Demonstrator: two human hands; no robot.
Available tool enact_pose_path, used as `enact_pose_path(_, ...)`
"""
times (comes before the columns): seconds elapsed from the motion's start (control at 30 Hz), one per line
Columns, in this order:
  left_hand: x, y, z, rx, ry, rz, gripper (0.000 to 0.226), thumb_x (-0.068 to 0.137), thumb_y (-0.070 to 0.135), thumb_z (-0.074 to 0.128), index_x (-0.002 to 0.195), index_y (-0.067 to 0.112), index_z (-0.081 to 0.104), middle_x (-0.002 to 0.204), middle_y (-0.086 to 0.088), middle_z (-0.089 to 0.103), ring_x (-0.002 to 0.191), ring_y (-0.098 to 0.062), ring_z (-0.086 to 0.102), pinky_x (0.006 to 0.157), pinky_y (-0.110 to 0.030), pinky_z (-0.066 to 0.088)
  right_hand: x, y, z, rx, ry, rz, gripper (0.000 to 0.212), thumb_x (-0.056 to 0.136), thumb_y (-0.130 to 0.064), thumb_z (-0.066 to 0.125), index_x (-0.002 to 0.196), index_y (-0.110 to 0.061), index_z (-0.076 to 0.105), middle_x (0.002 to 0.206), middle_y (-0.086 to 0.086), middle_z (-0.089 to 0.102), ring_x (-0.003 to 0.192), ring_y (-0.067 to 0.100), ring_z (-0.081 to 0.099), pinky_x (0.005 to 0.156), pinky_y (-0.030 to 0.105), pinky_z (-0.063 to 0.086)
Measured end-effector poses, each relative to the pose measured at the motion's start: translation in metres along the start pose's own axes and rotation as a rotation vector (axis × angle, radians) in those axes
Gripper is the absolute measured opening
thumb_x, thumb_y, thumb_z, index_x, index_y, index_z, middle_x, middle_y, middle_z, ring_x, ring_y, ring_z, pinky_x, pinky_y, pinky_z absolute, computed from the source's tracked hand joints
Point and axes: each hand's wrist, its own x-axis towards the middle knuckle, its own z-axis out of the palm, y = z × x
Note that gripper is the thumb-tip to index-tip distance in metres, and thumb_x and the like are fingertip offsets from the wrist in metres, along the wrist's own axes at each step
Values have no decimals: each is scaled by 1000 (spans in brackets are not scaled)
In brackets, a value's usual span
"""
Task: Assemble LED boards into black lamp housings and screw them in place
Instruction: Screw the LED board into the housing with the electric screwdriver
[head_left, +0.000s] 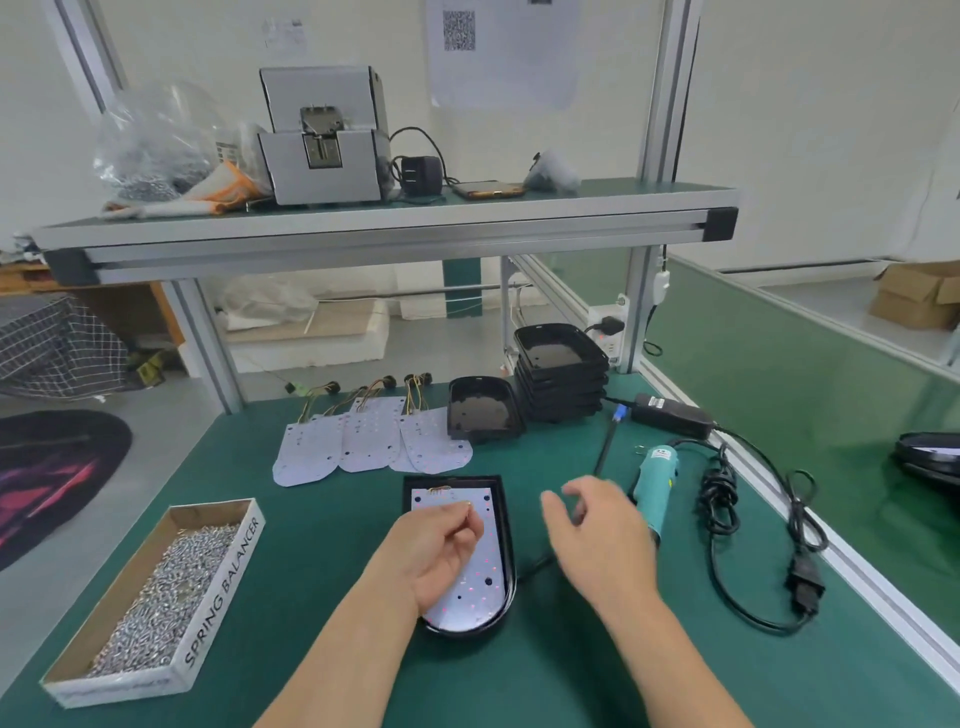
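Head view: left hand (441, 545) grip pinches one screw (467, 503); right hand (597, 535) grip apart; three spare boards (363, 441).

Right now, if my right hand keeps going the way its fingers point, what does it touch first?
The right hand points up-left, probably meeting the upper right rim of the black lamp housing holding the white LED board. Depth is unclear.

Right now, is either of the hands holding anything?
The left hand pinches a small screw between its fingertips. The right hand is open and holds nothing.
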Motion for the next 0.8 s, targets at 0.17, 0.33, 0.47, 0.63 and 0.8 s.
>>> enact_pose_path(0.17, 2, -4, 1, -35, -28, -16, 21, 100, -10, 45, 82, -4, 56, 60, -11, 60, 66, -18, 56, 39, -15, 44, 61, 46, -29, -199, -21, 302, 73, 88, -44, 69, 144, -12, 35, 131, 17, 46, 118, 39, 48, 90, 46, 46)
enact_pose_path(0.33, 5, -5, -5, -84, -28, -39, 18, 97, -6, 51, 82, -3, 59, 67, -13, 60, 61, -19, 62, 41, -16, 46, 86, 66, -27, -118, -194, 536, 81, 75, -29, 77, 136, -4, 30, 103, 12, 60, 89, 33, 57, 69, 35, 44)
enact_pose_path(0.47, 6, -6, -9, -54, -30, -46, 16, 97, -3, 54, 81, -2, 60, 68, -12, 58, 52, -16, 60, 38, -15, 42, 80, 69, -31, 878, -212, 695, 26, 78, 0, 68, 100, -7, 57, 88, 8, 60, 69, 20, 54, 60, 29, 43)
enact_pose_path(0.63, 6, -7, -8, 1, -29, -51, 14, 95, -4, 55, 82, -2, 60, 67, -12, 59, 51, -15, 60, 38, -16, 42, 53, 29, -33, 1373, -161, 487, 11, 89, -21, 69, 89, -11, 72, 69, -5, 60, 50, 8, 50, 47, 17, 43)
enact_pose_path(0.8, 7, -8, -10, 81, -35, -41, 12, 94, -3, 58, 83, -1, 62, 68, -10, 60, 53, -14, 59, 40, -15, 43, 60, -22, -37, 1613, 63, 530, 8, 86, -15, 72, 90, -10, 67, 87, -2, 67, 62, 8, 54, 62, 19, 46)
